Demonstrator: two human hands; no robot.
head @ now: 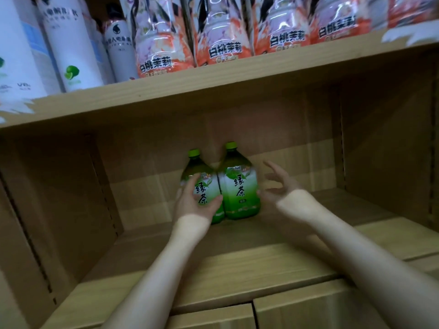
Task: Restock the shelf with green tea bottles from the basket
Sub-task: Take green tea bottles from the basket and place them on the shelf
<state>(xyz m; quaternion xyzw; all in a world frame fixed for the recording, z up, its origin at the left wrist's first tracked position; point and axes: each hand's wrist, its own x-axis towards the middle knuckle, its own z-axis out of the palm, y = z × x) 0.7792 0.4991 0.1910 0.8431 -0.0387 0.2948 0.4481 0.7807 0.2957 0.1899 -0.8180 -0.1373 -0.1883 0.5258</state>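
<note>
Two green tea bottles with green caps stand side by side, touching, deep on the wooden shelf. My left hand grips the left bottle around its label, fingers and thumb curled on it. The right bottle stands upright on its own. My right hand hovers just to the right of that bottle, fingers spread and loosely bent, holding nothing. The basket is out of view.
The upper shelf board carries pink peach-jasmine drink bottles and white bottles. Wooden side walls bound the compartment left and right. Cabinet doors lie below the shelf's front edge.
</note>
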